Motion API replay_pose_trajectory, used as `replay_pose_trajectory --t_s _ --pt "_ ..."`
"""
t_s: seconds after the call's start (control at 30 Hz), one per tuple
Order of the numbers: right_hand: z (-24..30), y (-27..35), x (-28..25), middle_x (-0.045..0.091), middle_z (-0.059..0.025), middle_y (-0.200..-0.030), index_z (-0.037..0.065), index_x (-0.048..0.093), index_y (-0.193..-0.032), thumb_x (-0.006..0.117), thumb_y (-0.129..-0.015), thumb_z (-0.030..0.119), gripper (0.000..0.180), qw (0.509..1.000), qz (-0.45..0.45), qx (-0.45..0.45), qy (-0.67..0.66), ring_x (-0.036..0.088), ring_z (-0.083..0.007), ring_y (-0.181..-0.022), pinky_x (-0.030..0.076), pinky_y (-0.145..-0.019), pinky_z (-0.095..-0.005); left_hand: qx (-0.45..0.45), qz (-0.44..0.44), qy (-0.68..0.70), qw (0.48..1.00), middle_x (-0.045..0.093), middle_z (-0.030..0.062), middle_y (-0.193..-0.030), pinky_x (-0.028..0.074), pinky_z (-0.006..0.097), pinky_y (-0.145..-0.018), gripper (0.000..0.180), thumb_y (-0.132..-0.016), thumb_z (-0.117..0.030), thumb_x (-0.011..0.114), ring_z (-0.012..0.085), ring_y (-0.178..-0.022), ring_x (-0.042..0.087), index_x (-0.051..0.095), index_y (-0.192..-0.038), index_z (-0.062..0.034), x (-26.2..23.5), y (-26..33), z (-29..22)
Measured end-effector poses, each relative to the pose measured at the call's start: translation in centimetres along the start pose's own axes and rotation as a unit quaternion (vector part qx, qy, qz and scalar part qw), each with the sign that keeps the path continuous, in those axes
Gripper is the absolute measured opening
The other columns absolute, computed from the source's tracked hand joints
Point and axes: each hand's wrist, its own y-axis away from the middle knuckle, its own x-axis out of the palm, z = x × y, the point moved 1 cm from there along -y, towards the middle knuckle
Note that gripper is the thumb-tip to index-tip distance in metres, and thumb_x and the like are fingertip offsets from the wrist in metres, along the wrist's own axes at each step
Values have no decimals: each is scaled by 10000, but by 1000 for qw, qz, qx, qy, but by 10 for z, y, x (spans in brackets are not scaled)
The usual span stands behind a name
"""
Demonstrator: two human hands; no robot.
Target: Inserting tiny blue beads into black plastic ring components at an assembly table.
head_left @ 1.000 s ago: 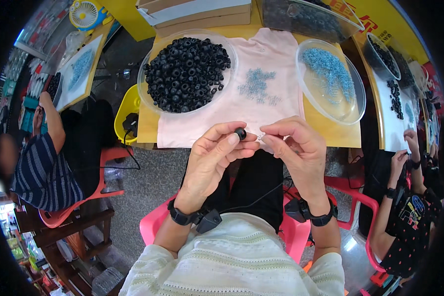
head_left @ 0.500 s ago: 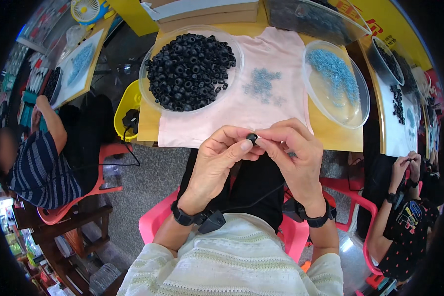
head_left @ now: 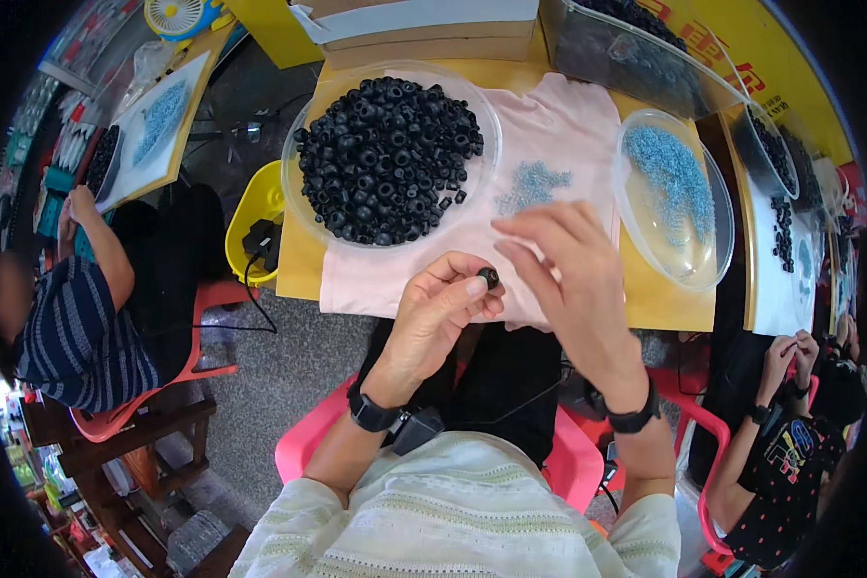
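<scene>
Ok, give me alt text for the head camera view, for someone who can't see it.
A seated person's left hand pinches a small black ring while the open right hand reaches toward loose blue beads on a pink cloth. A bowl of black rings and a dish of blue beads sit beyond.

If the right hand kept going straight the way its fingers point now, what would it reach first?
Most likely the loose pile of small blue parts on the pink cloth: the right hand has its fingers pointing up and left over it. Its height above the cloth is unclear.
</scene>
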Motion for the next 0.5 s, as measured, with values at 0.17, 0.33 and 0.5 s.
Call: replay_pose_trajectory --t_s 0.17,0.33,0.5 --pt "-27 -52 28 617 -89 -813 14 659 -803 672 -731 16 73 992 85 -70 63 571 -284 -835 460 -729 -380 -26 41 -3 999 654 94 -937 528 299 -785 138 -908 -60 607 163 -828 641 581 -1037 -17 -7 -6 2" --pt "-36 -69 58 606 -89 -791 18 665 -781 702 -697 49 96 976 160 -89 117 574 -282 -848 454 -751 -382 -29 57 5 998 647 105 -944 525 303 -775 135 -911 -49 601 171 -833 641 579 -1037 -6 -9 -5 3" --pt "-38 -73 69 595 -81 -808 26 662 -768 706 -685 52 97 964 186 -105 159 572 -275 -866 460 -758 -380 -30 54 -7 998 641 109 -947 523 307 -755 151 -903 -70 616 177 -826 639 575 -1033 -7 -7 -6 2"
